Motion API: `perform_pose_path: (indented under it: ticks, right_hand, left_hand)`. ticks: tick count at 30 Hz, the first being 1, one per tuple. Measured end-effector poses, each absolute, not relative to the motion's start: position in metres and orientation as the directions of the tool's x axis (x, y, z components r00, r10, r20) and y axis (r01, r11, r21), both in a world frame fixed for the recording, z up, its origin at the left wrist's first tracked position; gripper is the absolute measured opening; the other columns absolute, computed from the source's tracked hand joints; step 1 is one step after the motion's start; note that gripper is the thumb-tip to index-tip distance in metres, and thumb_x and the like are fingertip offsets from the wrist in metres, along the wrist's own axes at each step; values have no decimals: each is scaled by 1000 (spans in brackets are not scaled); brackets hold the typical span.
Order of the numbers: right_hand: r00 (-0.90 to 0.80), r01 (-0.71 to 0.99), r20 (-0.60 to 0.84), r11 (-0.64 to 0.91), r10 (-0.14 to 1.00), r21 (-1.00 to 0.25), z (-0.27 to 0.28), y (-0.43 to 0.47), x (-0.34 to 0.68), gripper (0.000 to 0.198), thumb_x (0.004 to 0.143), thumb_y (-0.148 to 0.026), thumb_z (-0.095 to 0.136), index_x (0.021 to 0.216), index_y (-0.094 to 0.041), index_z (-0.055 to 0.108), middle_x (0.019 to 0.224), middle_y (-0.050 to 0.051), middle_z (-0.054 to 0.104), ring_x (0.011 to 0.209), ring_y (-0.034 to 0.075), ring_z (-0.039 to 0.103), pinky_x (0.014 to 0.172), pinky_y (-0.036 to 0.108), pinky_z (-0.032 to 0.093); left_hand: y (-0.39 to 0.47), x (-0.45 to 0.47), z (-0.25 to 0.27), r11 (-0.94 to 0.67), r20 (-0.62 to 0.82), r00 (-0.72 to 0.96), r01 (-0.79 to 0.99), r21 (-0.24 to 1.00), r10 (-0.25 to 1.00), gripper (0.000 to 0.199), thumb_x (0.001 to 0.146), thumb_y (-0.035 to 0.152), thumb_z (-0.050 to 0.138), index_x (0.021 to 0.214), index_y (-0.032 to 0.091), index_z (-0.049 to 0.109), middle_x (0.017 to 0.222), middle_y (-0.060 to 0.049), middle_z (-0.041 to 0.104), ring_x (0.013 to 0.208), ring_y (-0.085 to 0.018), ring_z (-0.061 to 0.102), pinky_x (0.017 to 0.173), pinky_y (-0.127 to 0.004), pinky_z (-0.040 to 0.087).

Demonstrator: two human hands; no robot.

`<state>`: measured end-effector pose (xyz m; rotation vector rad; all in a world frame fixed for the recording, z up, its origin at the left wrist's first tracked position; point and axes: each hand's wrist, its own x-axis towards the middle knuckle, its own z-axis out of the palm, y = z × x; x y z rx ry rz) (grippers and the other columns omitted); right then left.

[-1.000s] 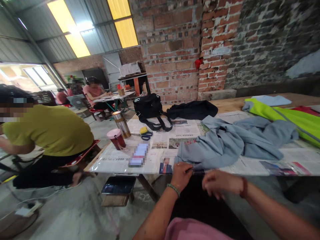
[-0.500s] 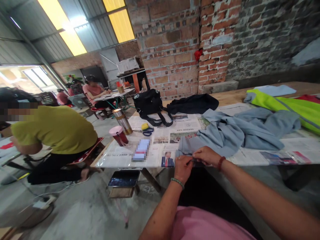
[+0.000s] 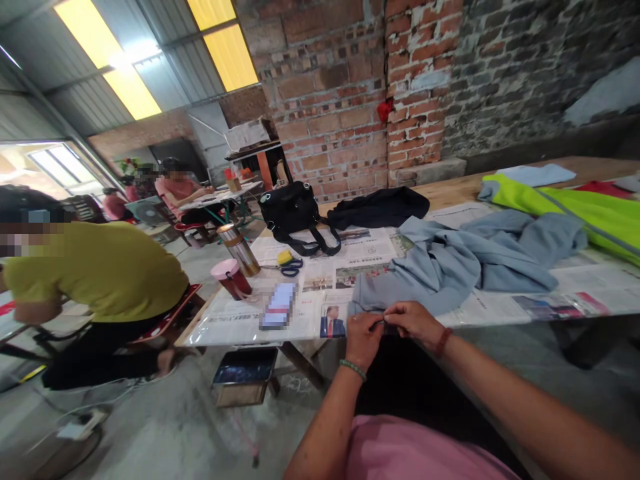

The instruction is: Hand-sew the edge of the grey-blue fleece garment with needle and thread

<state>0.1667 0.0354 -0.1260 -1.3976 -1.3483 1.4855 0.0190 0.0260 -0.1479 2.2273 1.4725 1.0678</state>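
Note:
A crumpled grey cloth garment spreads over the newspaper-covered table, one end reaching the front edge. At that edge my left hand is closed in a pinch on the garment's near end. My right hand is also closed, thumb and forefinger pressed together right beside the left fingertips. Whatever lies between the right fingertips is too small to make out. Left of the hands, a phone lies on the table, with dark-handled scissors and a yellow object behind it.
A pink-lidded red cup and a metal flask stand near the table's left end. Behind are a black bag, dark cloth and a yellow-green vest. A person in a mustard shirt sits at left.
The view has shifted slightly, so the background sits a little further left. Both hands stay together at the table edge, with only a slight shift of the right fingers.

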Motion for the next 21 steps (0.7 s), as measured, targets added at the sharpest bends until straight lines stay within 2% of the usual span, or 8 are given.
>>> perform_pose_path:
  ticks: [5, 8, 14, 17, 21]
  right_hand:
    - [-143, 178, -184, -158, 972, -971, -127, 35, 163, 7, 72, -23, 51, 71, -16, 53, 34, -9, 40, 30, 5, 35, 34, 16, 22]
    - [-123, 174, -192, -169, 974, -970, -127, 37, 162, 7, 74, -22, 46, 73, -17, 51, 32, -10, 39, 30, 5, 34, 34, 15, 22]
    - [-195, 186, -265, -230, 944, -955, -132, 35, 167, 24, 71, -23, 49, 91, -13, 59, 35, -7, 47, 30, 6, 35, 34, 17, 22]
    - [-205, 177, -218, -183, 954, -967, -135, 35, 165, 22, 68, -28, 55, 83, -13, 62, 36, -7, 47, 32, 6, 38, 35, 17, 23]
    - [-126, 187, -120, -95, 985, -978, -139, 36, 160, 17, 68, -31, 55, 72, -15, 59, 36, -8, 44, 33, 6, 40, 38, 18, 27]
  left_hand:
    - [26, 18, -147, -452, 421, 230, 692, 562, 877, 24, 68, 5, 60, 80, 24, 68, 75, 0, 69, 76, -15, 59, 77, -33, 42]
    - [26, 18, -148, -453, 416, 238, 695, 559, 878, 24, 68, 5, 60, 80, 24, 68, 77, 1, 69, 78, -16, 59, 78, -33, 42]
    - [25, 18, -147, -437, 414, 223, 713, 548, 882, 21, 69, 6, 60, 78, 24, 68, 76, 0, 69, 78, -16, 59, 78, -33, 41]
    - [24, 18, -148, -435, 409, 226, 717, 545, 884, 21, 70, 6, 59, 79, 23, 68, 76, 0, 69, 78, -16, 59, 76, -33, 41]
    - [23, 18, -147, -426, 393, 232, 731, 534, 890, 22, 71, 8, 58, 82, 24, 68, 77, 0, 68, 78, -16, 58, 77, -32, 41]
